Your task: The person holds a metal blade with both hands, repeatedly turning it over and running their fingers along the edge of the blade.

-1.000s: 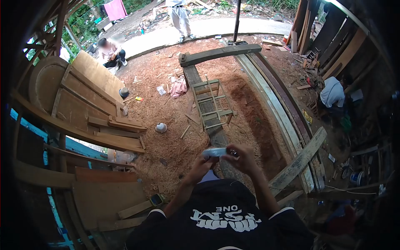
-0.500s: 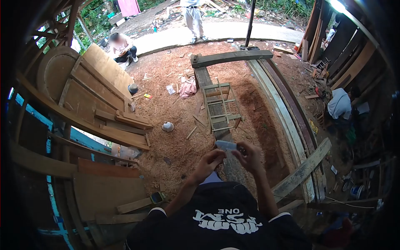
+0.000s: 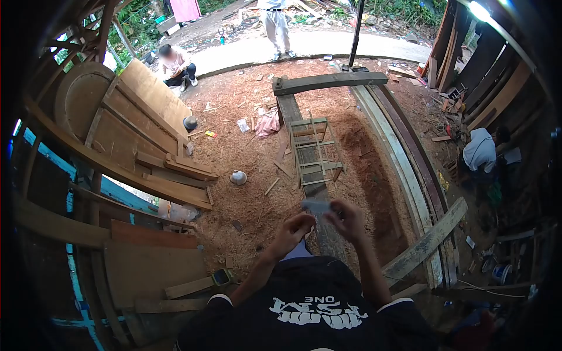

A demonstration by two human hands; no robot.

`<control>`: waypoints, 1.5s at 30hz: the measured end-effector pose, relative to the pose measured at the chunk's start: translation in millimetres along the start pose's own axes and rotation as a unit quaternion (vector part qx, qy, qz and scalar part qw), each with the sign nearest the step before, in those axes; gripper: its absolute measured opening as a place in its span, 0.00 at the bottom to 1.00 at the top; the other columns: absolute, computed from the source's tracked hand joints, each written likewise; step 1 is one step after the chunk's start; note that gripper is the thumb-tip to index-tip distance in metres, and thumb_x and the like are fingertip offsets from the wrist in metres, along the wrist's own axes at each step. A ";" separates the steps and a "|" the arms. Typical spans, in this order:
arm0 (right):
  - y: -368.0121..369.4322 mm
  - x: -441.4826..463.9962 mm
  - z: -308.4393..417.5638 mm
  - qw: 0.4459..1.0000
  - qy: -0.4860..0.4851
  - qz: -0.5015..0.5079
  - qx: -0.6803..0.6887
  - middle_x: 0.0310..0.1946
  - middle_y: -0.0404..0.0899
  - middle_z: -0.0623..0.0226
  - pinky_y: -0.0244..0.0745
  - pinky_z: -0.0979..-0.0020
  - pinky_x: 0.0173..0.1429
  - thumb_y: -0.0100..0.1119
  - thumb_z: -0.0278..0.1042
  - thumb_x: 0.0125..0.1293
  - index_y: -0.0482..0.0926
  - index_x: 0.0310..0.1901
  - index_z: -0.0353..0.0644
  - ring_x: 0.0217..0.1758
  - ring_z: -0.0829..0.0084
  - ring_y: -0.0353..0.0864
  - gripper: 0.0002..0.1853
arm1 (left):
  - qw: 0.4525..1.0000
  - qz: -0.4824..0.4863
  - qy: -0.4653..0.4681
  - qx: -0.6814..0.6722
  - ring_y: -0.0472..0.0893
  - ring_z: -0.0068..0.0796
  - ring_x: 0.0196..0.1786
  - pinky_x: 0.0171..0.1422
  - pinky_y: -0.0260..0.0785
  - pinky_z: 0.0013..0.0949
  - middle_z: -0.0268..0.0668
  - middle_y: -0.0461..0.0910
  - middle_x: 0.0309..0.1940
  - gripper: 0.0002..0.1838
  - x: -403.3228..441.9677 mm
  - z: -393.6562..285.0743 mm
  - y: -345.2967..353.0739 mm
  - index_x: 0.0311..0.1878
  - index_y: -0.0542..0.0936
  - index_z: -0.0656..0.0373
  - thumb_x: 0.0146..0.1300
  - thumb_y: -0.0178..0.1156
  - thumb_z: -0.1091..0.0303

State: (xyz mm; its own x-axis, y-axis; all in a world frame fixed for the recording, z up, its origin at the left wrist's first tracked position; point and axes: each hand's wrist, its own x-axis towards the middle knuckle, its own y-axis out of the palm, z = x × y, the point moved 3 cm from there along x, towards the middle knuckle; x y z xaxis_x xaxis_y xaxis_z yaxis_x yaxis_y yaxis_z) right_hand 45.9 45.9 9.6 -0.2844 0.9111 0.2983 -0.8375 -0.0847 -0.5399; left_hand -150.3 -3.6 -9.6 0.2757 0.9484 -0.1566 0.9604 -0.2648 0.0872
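A small, thin, pale blue-grey sheet (image 3: 316,205), looking like plastic, is held up in front of my chest and is slightly blurred. My right hand (image 3: 346,219) grips its right end between thumb and fingers. At its lower edge, the closed fingertips of my left hand (image 3: 294,230) pinch it, though the exact contact is hard to see. Below both hands runs a long wooden plank bench (image 3: 331,241). Farther along it sits a light wooden frame (image 3: 317,153) with slats and short legs, out of reach of my fingers.
Wooden panels (image 3: 140,269) and curved boards lean at left. A slanted board (image 3: 426,241) and long beams (image 3: 389,158) lie at right. A white rounded object (image 3: 237,177) rests on the shavings. One person (image 3: 175,67) crouches far left, another (image 3: 275,29) stands ahead, and another (image 3: 480,149) is at right.
The sheet looks tilted flatter, with less of its face showing, and my right fingers have shifted slightly. The whole scene has moved a little right and down as my head moved.
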 end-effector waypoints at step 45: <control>6.8 -6.0 26.3 0.978 0.063 0.118 0.160 0.23 0.78 0.68 0.64 0.73 0.28 0.70 0.47 0.64 0.65 0.57 0.42 0.21 0.79 0.70 0.29 | 0.972 -0.003 0.007 -0.236 0.64 0.08 0.28 0.30 0.56 0.19 0.22 0.71 0.31 0.13 8.2 3.8 16.4 0.60 0.74 0.57 0.75 0.53 0.72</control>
State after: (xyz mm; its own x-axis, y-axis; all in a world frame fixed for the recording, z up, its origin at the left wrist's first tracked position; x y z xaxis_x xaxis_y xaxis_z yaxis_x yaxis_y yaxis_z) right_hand 29.6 29.3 24.9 -0.4440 0.8919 0.0851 -0.8647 -0.4017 -0.3015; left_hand -132.2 -0.8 -13.2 0.2660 0.9531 -0.1447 0.8351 -0.1528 0.5285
